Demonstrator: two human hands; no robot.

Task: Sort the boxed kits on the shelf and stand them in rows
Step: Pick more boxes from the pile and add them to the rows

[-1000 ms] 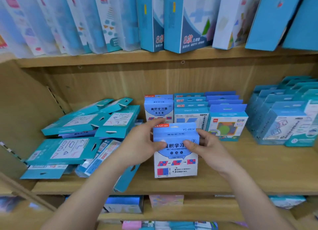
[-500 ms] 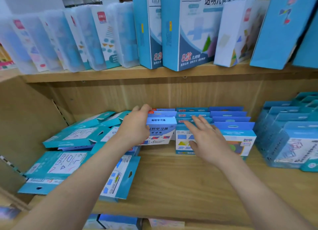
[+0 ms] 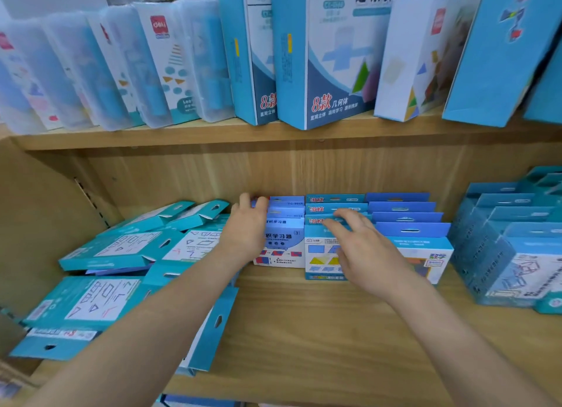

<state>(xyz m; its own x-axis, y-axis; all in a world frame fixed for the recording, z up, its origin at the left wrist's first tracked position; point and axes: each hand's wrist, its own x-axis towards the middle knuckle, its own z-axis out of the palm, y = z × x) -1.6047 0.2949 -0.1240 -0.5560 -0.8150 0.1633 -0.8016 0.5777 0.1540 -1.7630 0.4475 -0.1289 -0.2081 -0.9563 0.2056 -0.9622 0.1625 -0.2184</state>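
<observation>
Since a second ago the white-fronted kit (image 3: 281, 245) has left the open space in front of the shelf, where both hands held it, and now stands upright at the front of its own row (image 3: 287, 207). The right hand has let go of it.

Well to the left of that kit, teal kits (image 3: 121, 248) lie flat in a loose, overlapping pile, some reaching the front edge of the shelf board (image 3: 304, 330).

The left hand (image 3: 246, 227) lies against the kit's left side and covers its left edge. Its fingers are close together and reach back along the row, with the tips over the top of the rearmost box. Whether it grips the kit or only presses against it cannot be told.

Just right of the kit, touching it, stands a second row whose front box (image 3: 319, 260) shows yellow shapes. The right hand (image 3: 365, 248) is over this row, fingers spread and loose, holding nothing. Whether its fingertips touch the hang tabs is unclear.

Further right of the kit comes a third row with blue tabs (image 3: 410, 230), then, apart from it, more upright rows of teal-blue boxes (image 3: 511, 254).

Above the kit, on the upper shelf, stand translucent cases (image 3: 121, 66) and large blue boxes (image 3: 334, 56).
</observation>
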